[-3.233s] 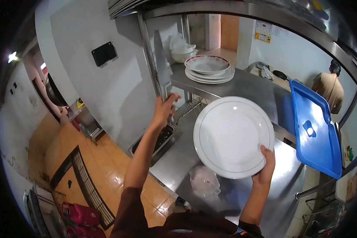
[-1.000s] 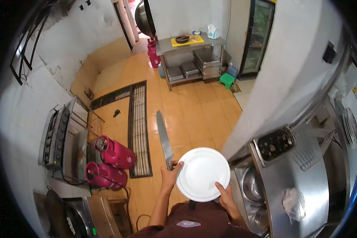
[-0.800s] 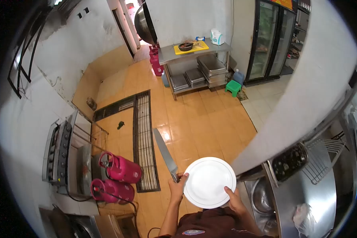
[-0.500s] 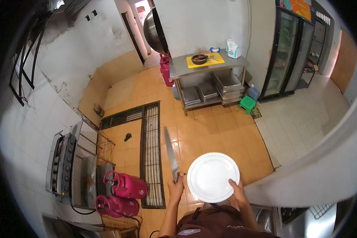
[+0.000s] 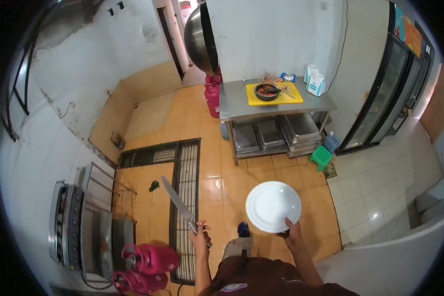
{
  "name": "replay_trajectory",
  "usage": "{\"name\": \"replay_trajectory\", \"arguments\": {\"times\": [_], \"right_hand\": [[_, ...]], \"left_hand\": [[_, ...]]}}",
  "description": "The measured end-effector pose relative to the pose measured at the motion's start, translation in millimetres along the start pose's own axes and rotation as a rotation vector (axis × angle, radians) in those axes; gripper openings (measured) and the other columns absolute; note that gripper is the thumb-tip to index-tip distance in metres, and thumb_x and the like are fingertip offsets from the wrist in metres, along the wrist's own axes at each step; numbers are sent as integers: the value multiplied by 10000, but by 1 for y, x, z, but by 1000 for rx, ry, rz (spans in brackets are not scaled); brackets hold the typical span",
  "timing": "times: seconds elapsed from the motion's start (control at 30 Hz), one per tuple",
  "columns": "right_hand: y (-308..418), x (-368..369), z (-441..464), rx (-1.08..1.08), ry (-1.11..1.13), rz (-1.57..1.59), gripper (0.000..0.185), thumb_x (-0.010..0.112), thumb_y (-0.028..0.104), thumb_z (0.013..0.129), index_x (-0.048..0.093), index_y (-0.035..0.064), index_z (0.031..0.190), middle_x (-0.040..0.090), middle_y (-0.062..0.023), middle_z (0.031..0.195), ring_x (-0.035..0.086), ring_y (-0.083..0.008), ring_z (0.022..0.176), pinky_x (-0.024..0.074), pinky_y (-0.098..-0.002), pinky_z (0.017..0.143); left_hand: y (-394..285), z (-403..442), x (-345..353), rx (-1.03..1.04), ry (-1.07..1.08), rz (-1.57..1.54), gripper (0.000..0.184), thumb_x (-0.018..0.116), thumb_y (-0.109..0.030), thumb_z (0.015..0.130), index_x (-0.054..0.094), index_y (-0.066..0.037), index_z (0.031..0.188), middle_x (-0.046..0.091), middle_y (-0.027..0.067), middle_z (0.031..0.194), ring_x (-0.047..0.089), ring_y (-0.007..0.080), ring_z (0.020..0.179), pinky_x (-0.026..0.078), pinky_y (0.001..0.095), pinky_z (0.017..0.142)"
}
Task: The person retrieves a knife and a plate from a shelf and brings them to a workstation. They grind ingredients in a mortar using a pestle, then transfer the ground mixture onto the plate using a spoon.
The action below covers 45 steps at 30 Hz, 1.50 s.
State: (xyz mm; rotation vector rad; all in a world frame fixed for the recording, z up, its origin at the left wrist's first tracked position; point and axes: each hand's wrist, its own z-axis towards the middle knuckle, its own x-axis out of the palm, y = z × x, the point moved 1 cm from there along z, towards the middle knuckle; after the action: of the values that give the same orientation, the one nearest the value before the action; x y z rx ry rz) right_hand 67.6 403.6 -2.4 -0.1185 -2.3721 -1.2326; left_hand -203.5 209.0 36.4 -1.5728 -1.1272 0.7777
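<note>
My left hand [image 5: 200, 235] is closed around the handle of a long knife [image 5: 176, 198], whose blade points up and away to the left. In my right hand [image 5: 292, 233] is a round white plate [image 5: 271, 204], gripped at its lower right rim with the thumb on top and the fingers underneath. The plate's face is bare and turned up. Both things are held in the air over the tiled floor, apart from each other.
Ahead stands a steel table [image 5: 306, 104] bearing a yellow cutting board [image 5: 254, 100], a dark stone mortar [image 5: 265, 97] and white pouches [image 5: 315, 84]. A green stool [image 5: 320, 158] stands beside it. Pink gas cylinders [image 5: 155, 259] and a stove [image 5: 64, 222] are at left; a drain grate [image 5: 186, 172] crosses the floor.
I have moved forward, and the steel table looks nearer. The knife has swung from nearly upright to a leftward slant. The plate is still in my right hand.
</note>
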Motion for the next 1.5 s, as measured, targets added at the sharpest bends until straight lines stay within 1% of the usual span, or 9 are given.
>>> {"name": "replay_trajectory", "arguments": {"times": [0.17, 0.4, 0.5, 0.63, 0.77, 1.07, 1.2, 1.33, 1.5], "right_hand": [[16, 28, 87, 134, -97, 72, 526, 601, 257, 999, 404, 86, 1456, 634, -178, 1200, 701, -317, 956, 624, -475, 656], [96, 67, 185, 17, -246, 220, 515, 589, 288, 1026, 402, 84, 1461, 588, -175, 1323, 659, -336, 1072, 590, -484, 708], [131, 68, 245, -47, -225, 237, 526, 570, 294, 1039, 368, 90, 1480, 574, -181, 1340, 655, -352, 1084, 580, -522, 769], [171, 39, 354, 8, -249, 220, 513, 543, 301, 1048, 363, 104, 1487, 562, -179, 1348, 636, -361, 1107, 574, -536, 803], [234, 32, 450, -26, -231, 259, 527, 560, 329, 1041, 379, 97, 1478, 569, -161, 1335, 623, -346, 1100, 567, -523, 803], [328, 19, 635, -83, -297, 341, 486, 554, 379, 1054, 439, 86, 1424, 576, -139, 1284, 610, -325, 1086, 561, -475, 797], [323, 6, 663, -51, -390, 393, 493, 513, 405, 1068, 425, 81, 1429, 543, -143, 1347, 591, -329, 1125, 548, -494, 820], [340, 12, 658, -33, -588, 325, 481, 471, 425, 1082, 413, 117, 1448, 529, -134, 1376, 573, -318, 1154, 516, -506, 881], [362, 6, 665, -36, -606, 281, 458, 467, 410, 1087, 418, 127, 1444, 537, -109, 1370, 578, -304, 1124, 498, -506, 900]], "left_hand": [[-43, 132, 88, -3, 146, 121, 230, 587, -235, 1041, 666, -20, 1050, 653, 56, 747, 384, 50, 403, 311, 247, 386], [-89, 254, 239, -5, 420, 87, 185, 586, -179, 1024, 673, -18, 1048, 648, 64, 719, 419, 48, 417, 292, 235, 387], [-82, 288, 301, 39, 500, 277, 175, 586, -160, 1018, 676, -10, 1019, 643, 66, 709, 422, 50, 425, 294, 242, 394], [-51, 332, 375, 235, 597, 349, 209, 622, -169, 1009, 710, 21, 1000, 616, 43, 684, 549, 98, 553, 431, 269, 525], [-43, 354, 434, 0, 534, 379, 214, 640, -165, 1001, 716, 34, 1023, 613, 34, 688, 572, 107, 601, 457, 281, 573], [-78, 423, 504, -47, 336, 380, 207, 631, -208, 1013, 723, -24, 1034, 542, -16, 614, 428, 46, 507, 308, 245, 466], [-90, 471, 540, -144, 205, 227, 200, 626, -219, 1018, 713, -39, 1022, 452, -46, 564, 389, 42, 457, 277, 243, 417], [-90, 528, 588, -29, 199, 152, 199, 625, -220, 1022, 689, -32, 1032, 410, -59, 541, 340, 38, 411, 267, 242, 392], [-126, 557, 643, -36, 338, 74, 208, 636, -214, 1017, 670, -9, 1008, 427, -61, 553, 347, 26, 422, 275, 234, 392]]}}
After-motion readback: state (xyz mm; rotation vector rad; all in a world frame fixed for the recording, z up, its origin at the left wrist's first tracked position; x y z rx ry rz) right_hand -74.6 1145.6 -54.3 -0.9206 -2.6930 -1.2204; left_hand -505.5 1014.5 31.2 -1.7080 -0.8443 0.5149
